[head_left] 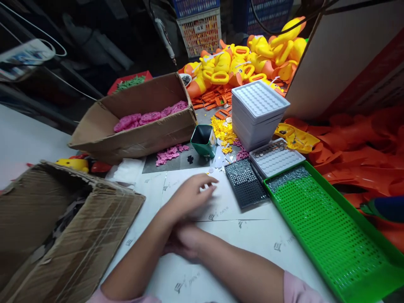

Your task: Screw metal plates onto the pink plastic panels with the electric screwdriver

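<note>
My left hand (197,191) reaches over the white printed sheet covering the table. Its thumb and fingers are apart, and I see nothing between them. Slightly blurred, my right hand (184,239) lies lower, under my left wrist; its fingers are mostly hidden, so what it may hold cannot be made out. Nearest to my left fingertips is a black peg-hole tray (248,183), partly filled with small metal pieces. Beyond the hand stand a dark green cup (203,141) and a pile of small yellow parts (223,132). Small pink parts (170,155) lie left of the cup.
A cardboard box (135,141) holds pink pieces; another box (104,235) stands at left. Right are a green perforated tray (331,227), a white tray stack (255,118) and orange pieces (362,155). Yellow duck toys (222,63) pile up behind. A screwdriver (166,38) hangs above.
</note>
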`<state>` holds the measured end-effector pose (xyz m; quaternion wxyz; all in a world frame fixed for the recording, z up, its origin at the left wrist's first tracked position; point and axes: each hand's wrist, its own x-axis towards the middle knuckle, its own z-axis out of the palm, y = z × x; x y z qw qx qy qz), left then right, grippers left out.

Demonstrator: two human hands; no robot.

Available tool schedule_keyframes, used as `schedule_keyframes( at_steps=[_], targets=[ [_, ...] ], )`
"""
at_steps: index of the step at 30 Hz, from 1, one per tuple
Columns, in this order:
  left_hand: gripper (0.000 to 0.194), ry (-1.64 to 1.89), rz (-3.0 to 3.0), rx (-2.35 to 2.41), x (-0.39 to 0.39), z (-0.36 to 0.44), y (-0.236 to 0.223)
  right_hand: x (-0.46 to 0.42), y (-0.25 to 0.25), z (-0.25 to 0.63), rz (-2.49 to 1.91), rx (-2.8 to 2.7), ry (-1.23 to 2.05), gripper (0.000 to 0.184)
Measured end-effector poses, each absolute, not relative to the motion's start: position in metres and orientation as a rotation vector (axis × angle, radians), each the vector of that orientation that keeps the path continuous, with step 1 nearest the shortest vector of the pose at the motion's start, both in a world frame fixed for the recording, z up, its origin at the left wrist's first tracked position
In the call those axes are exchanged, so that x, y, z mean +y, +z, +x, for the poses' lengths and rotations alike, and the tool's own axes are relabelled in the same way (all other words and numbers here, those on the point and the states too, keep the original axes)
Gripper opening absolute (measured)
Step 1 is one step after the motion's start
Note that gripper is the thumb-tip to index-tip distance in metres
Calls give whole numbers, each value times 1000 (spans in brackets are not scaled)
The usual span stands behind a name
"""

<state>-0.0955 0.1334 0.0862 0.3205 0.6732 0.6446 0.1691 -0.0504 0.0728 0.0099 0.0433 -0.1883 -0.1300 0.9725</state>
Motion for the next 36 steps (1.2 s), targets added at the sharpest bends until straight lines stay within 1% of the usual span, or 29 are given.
schedule_keyframes(
  at_steps=[3, 4, 5, 6, 8, 9, 10, 11, 14, 17, 20, 23, 25, 27, 31, 36],
  targets=[
    [23, 419, 1734, 1933, 163, -128, 58, 74, 10, -53, -592, -302, 2968, 36],
    [27, 443, 1725, 1993, 173, -134, 50, 74, 10, -54, -597, -268, 2964, 36],
    [37, 492, 1716, 2066, 182, -138, 42, 74, 10, -55, -602, -231, 2958, 35],
    [51, 577, 1704, 2137, 190, -139, 36, 74, 10, -56, -607, -193, 2951, 34],
    [82, 833, 1650, 2229, 204, -136, 28, 75, 10, -57, -622, -118, 2933, 35],
    [94, 961, 1611, 2239, 209, -133, 25, 76, 10, -58, -631, -84, 2922, 37],
    [102, 1071, 1572, 2229, 214, -129, 23, 76, 10, -58, -641, -55, 2913, 40],
    [104, 1154, 1539, 2212, 217, -126, 21, 77, 10, -59, -650, -30, 2904, 42],
    [92, 1303, 1508, 2164, 223, -119, 17, 78, 12, -59, -660, 16, 2893, 48],
    [82, 1438, 1484, 2154, 220, -127, 19, 77, 13, -58, -663, 12, 2899, 47],
    [84, 1616, 1470, 2151, 211, -146, 28, 75, 12, -57, -659, -34, 2904, 43],
    [87, 1692, 1497, 2140, 200, -165, 41, 72, 10, -56, -623, -90, 2892, 28],
    [87, 1626, 1516, 2183, 194, -172, 46, 70, 9, -56, -602, -118, 2884, 21],
    [88, 1509, 1537, 2244, 191, -173, 48, 68, 8, -56, -589, -140, 2878, 19],
    [90, 1277, 1647, 2287, 197, -168, 43, 67, 6, -57, -587, -146, 2869, 19],
    [90, 1121, 1773, 2316, 207, -159, 43, 69, 5, -58, -589, -105, 2864, 24]
  ],
)
